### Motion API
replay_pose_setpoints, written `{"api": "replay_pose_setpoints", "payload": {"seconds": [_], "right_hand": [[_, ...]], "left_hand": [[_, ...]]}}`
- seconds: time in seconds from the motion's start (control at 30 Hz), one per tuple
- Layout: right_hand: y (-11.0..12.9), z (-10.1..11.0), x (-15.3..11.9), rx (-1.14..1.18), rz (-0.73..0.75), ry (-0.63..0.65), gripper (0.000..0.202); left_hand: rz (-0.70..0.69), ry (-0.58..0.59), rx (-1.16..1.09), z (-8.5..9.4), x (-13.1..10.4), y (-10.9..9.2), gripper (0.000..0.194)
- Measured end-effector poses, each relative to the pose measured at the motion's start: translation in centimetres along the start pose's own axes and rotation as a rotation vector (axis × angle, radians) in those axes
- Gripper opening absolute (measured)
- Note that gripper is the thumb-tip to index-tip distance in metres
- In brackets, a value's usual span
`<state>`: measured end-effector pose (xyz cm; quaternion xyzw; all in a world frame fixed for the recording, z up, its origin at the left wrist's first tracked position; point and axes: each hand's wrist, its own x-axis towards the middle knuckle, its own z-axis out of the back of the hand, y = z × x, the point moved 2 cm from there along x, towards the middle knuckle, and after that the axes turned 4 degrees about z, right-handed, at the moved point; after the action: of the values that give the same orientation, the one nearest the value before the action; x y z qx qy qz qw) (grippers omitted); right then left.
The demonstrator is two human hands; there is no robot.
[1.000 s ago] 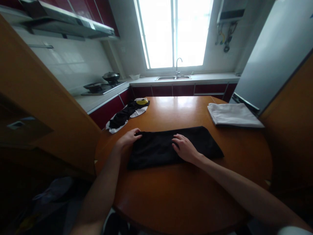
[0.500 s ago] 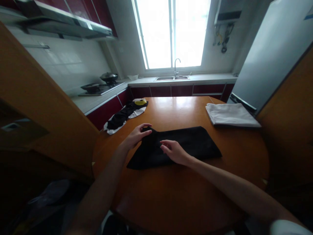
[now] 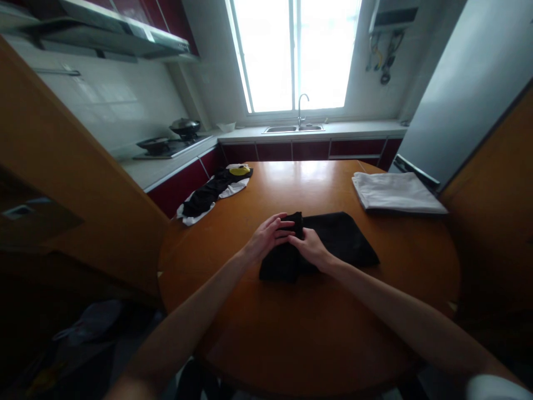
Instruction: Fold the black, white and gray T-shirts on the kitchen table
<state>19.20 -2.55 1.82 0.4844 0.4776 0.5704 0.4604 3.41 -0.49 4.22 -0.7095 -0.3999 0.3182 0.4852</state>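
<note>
A folded black garment lies on the round wooden table in front of me, its left part turned over toward the middle. My left hand rests against the turned-over part, fingers stretched out and apart on the dark cloth. Facing it from the right, my right hand has its thumb and fingers closed around the edge of the fold. The two hands nearly meet. What sort of garment it is cannot be made out.
On the table's far left lies a black and white garment with a yellow patch. Folded white cloth sits at the right, dark material beneath it. Beyond the wooden table are a stove with pans, a sink and a fridge.
The garment's left end has been folded over to the right, shortening it. My left hand moved right with it, and my right hand shifted slightly right and took hold of the fold.
</note>
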Motion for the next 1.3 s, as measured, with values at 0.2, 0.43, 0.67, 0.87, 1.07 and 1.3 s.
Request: {"api": "replay_pose_setpoints", "payload": {"seconds": [0.2,0.43,0.67,0.87,1.07,1.3], "right_hand": [[1.7,2.0,0.5,-0.026,-0.048,0.015,0.017],[4.2,8.5,1.6,0.027,-0.103,0.018,0.019],[4.1,15.9,2.2,-0.100,-0.226,0.026,0.026],[2.6,18.6,2.4,-0.274,-0.318,-0.016,0.022],[2.2,19.4,2.7,-0.361,-0.337,-0.043,0.017],[1.0,19.4,2.7,-0.655,-0.296,-0.143,0.026]], "left_hand": [[-0.191,-0.086,0.255,0.1,-0.2,-1.0,0.053],[-0.382,-0.218,0.692,0.6,0.0,-0.7,0.029],[-0.509,0.088,1.014,-1.6,-0.3,1.7,0.027],[-0.502,0.291,1.221,-2.4,-0.4,3.6,0.039],[-0.474,0.311,1.285,-2.8,-0.2,3.6,0.042],[-0.498,0.315,1.318,-3.4,4.0,1.7,0.039]]}}
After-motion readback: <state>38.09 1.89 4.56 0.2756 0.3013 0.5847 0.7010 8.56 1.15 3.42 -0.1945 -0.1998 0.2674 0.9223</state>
